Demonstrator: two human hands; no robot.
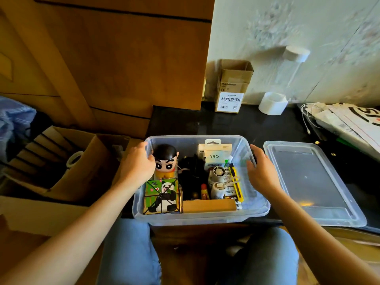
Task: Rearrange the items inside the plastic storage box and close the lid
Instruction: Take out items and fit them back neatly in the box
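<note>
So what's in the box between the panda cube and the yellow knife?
The head view shows a black bundle, a small red-and-yellow tube and a white mini fan between the green panda picture cube and the yellow utility knife.

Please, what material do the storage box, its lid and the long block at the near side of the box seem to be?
Storage box: clear, slightly frosted plastic; contents show through its walls.
Lid: seemingly the same clear plastic, glossy; the dark surface shows through.
Long block: probably wood, matte light brown; grain is too blurred to confirm.

Clear box [255,210], yellow cutter [236,182], green panda-print cube [162,195], black-haired figurine [165,159].
</note>
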